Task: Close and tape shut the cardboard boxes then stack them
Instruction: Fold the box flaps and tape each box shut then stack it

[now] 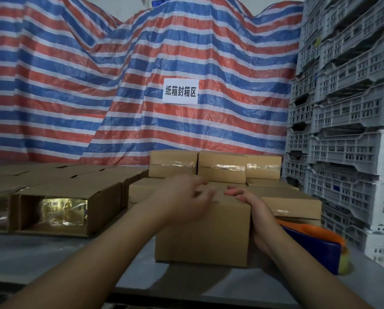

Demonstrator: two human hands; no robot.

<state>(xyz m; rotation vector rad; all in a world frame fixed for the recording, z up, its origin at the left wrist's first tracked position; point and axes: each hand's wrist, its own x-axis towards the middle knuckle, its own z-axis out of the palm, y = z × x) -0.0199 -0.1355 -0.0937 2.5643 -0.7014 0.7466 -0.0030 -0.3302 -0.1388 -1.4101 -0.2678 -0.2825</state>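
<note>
Right hand (256, 216) grips the right side of the cardboard box (203, 233) we are working on, fingers curled over its top right edge, palm against the side. Left hand (187, 200) lies on the top of the same box, fingers spread and blurred, so we cannot tell whether they curl over anything. Box sits closed on the grey tabletop (53, 253), front centre. Behind it stand the taped boxes (222, 167), stacked in layers, clear tape showing on their fronts. To the left lie open boxes (61, 210) on their sides, shiny packets visible inside. Just right of our box rests a blue and orange tape dispenser (315, 246). Grey plastic crates (347, 130) are piled at far right; a striped tarp (75, 74) with a white sign (180, 91) hangs behind.
</note>
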